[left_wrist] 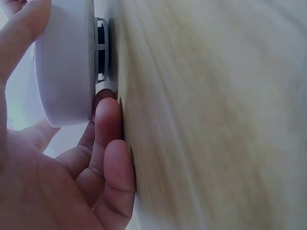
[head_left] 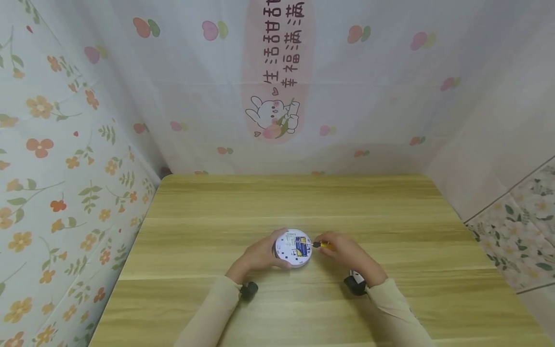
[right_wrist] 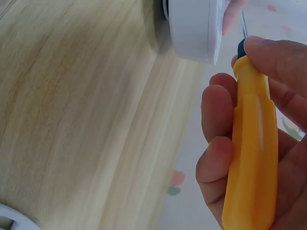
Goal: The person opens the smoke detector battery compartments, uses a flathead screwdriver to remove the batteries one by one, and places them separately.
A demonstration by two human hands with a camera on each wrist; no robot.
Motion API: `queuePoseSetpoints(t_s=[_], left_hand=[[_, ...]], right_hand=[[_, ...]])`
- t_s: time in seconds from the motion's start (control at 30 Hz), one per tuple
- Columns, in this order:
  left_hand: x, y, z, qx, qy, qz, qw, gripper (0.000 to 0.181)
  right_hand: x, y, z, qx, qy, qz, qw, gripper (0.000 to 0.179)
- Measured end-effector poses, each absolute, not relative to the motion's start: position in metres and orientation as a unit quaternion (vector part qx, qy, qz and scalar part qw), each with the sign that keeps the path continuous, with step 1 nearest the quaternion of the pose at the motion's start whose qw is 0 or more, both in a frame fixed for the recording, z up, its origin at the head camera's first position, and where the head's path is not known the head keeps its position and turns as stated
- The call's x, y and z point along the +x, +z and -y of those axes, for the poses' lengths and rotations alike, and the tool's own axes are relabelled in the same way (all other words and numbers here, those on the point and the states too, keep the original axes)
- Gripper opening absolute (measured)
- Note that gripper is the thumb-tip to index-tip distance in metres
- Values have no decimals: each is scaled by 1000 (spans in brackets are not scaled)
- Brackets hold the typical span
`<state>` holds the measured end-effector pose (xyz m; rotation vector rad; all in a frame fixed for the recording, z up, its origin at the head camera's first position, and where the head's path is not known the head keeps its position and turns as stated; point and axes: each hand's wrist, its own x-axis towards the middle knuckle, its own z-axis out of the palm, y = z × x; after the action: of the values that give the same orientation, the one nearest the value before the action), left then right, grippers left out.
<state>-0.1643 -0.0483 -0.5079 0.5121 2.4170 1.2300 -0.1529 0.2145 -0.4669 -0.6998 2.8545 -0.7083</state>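
Observation:
A round white smoke detector point(head_left: 288, 252) lies with its back up on the table, showing a blue and yellow patch. My left hand point(head_left: 262, 252) grips its left rim, thumb at the near side and fingers round the far side. In the left wrist view, the slotted vent point(left_wrist: 101, 50) of the detector faces the wood. My right hand point(head_left: 340, 249) holds a screwdriver point(right_wrist: 252, 158) with a yellow handle and black collar. Its thin metal shaft reaches over the detector's back from the right; whether the tip touches cannot be told.
Below my right wrist lies a white part point(head_left: 357, 276), mostly hidden; a curved white rim point(right_wrist: 17, 218) shows in the right wrist view. The wooden table point(head_left: 208, 202) ends at a printed curtain point(head_left: 195, 96) behind, with a flowered cloth point(head_left: 65, 183) at left.

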Motion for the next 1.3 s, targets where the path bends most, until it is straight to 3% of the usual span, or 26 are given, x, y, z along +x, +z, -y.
queuePoseSetpoints(t_s=[1.3], left_hand=[[-164,-504,50,169,431,-862,208,105]], right_hand=[[-154,-442,-217,-294,-144,-939,106,14]])
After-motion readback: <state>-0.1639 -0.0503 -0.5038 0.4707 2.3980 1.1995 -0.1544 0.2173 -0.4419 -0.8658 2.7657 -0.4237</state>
